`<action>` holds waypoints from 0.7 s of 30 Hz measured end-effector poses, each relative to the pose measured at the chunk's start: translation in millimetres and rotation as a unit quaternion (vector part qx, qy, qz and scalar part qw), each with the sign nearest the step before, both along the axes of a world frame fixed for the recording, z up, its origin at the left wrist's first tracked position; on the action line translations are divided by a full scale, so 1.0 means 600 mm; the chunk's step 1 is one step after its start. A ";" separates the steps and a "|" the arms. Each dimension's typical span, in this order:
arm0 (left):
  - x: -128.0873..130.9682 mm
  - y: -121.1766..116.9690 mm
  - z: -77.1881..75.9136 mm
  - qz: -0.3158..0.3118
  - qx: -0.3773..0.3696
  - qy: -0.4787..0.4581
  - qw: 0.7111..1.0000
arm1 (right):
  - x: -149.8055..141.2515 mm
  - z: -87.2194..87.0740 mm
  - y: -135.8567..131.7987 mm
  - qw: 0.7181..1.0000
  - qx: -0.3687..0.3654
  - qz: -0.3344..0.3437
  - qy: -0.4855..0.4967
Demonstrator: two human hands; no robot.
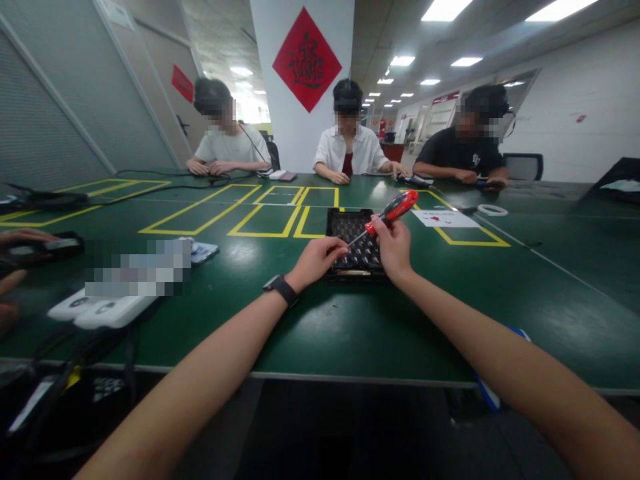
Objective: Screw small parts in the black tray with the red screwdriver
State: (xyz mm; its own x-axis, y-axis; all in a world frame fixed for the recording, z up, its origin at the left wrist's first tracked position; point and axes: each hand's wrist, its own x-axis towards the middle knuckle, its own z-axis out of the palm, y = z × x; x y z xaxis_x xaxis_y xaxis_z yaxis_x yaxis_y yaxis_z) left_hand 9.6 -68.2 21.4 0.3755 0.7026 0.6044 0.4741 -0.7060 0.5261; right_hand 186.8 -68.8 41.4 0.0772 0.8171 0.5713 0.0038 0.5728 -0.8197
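Observation:
A screwdriver [397, 205] with a red and black handle and a thin metal shaft slants down to the left. My right hand [395, 247] is closed round the front of its handle, above the right side of an open black bit case [330, 223]. My left hand [320, 260], with a dark watch on the wrist, pinches at the shaft's lower end over the case's left side. Whether a small bit sits between those fingertips cannot be made out. Rows of small shiny bits [367, 250] show inside the case, partly hidden by my hands.
On the left lies a white power strip [115, 307] with cables, near another person's hand [25, 237]. Yellow tape outlines mark the green table [240, 333]. A paper sheet [445, 219] and a white tape roll [493, 210] lie at right. Several people sit across the table.

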 end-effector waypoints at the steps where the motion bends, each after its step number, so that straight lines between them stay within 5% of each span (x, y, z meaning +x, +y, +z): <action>1: -0.003 0.004 0.000 0.017 0.016 -0.019 1.000 | 0.006 0.004 0.004 0.999 0.019 -0.045 -0.007; 3: -0.012 0.016 -0.003 0.066 0.049 -0.065 0.995 | 0.018 0.009 0.015 0.988 0.063 -0.142 -0.013; 5: -0.022 0.029 -0.011 0.121 0.047 -0.092 0.987 | 0.033 0.009 0.030 0.982 0.080 -0.163 -0.041; 10: -0.031 0.049 -0.037 0.176 -0.041 -0.103 0.978 | 0.061 -0.012 0.062 0.988 0.024 -0.084 -0.125; 14: -0.024 0.044 -0.039 0.193 -0.041 -0.108 0.974 | 0.064 -0.033 0.074 0.991 -0.028 0.000 -0.130; 21: -0.020 0.038 -0.032 0.198 -0.046 -0.096 0.974 | 0.067 -0.034 0.076 0.995 -0.023 0.020 -0.097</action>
State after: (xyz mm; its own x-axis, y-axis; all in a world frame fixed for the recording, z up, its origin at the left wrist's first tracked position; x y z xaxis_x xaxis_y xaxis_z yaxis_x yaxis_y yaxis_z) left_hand -2.5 -45.2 2.2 -0.0498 0.8236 0.5649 0.5874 -0.4333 0.6835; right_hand 226.8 -23.4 21.1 -0.0634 0.8434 0.5335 0.1429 0.5367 -0.8316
